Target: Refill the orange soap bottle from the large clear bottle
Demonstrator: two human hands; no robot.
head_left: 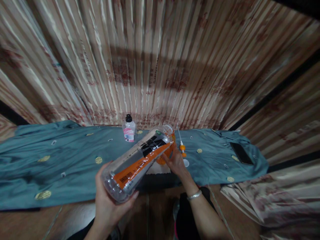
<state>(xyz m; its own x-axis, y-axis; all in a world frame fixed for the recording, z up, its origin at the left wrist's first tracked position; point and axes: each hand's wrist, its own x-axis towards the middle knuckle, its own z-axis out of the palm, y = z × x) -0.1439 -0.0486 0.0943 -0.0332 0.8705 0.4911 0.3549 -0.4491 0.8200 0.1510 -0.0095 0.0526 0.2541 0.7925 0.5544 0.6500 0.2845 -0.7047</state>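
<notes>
My left hand (112, 203) grips the base of a large clear plastic bottle (140, 160) with an orange and black label. The bottle is tilted, its neck pointing up and away to the right, over an orange bottle (162, 160). Around the side of that orange bottle my right hand (176, 161) is closed; the large bottle hides much of it. Just right of the hand lies a pump head (182, 146) with a white tube and orange collar. A small white disc (185, 163) rests near my right wrist. Whether liquid is flowing I cannot tell.
A small clear bottle (129, 130) with a black cap and pink label stands at the back left. A dark phone (241, 153) lies on the right of the teal patterned cloth (75, 156). Behind hangs a pleated beige curtain (155, 66).
</notes>
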